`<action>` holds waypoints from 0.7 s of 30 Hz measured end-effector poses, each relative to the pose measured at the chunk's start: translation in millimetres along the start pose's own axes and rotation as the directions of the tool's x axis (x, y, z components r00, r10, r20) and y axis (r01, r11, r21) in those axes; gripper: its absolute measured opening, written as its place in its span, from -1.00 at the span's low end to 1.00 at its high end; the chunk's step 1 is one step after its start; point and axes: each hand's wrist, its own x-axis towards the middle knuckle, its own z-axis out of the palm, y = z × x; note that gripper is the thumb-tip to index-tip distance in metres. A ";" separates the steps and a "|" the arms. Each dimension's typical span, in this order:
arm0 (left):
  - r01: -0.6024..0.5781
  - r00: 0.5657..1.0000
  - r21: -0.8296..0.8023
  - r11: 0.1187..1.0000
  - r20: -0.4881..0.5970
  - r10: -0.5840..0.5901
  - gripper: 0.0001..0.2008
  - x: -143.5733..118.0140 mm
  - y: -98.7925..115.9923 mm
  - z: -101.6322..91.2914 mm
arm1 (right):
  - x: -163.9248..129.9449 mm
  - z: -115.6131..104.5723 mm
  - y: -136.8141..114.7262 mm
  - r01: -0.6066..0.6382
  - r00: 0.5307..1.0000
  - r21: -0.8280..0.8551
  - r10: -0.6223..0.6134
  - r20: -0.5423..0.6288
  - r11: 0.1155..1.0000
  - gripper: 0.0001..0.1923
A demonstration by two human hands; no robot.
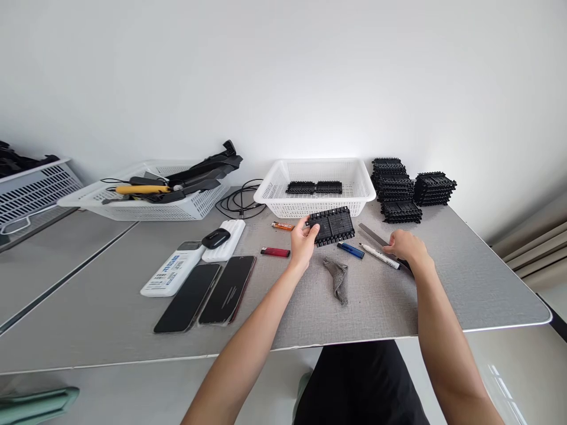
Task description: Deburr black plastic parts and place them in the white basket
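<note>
My left hand holds a black rectangular plastic plate with toothed edges, thumb on its face, raised over the table before the white basket. My right hand closes around a flat file lying low over the table; its grey blade points up-left and a dark handle shows beneath the palm. Just left of that hand lies a white marker with a black cap. A blue lighter rests below the plate, and a crumpled grey cloth lies nearer to me.
A white basket holds two similar black plates. Stacks of plates stand right of it. Red and orange lighters, phones, power banks, a black cable and a filled basket lie leftward.
</note>
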 end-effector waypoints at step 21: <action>-0.048 0.988 -0.070 0.996 -0.151 0.037 -0.39 1.6 5.8 1.1 | -7.0 -17.9 7.7 0.391 0.920 0.568 -0.320 -0.226 0.724 -0.79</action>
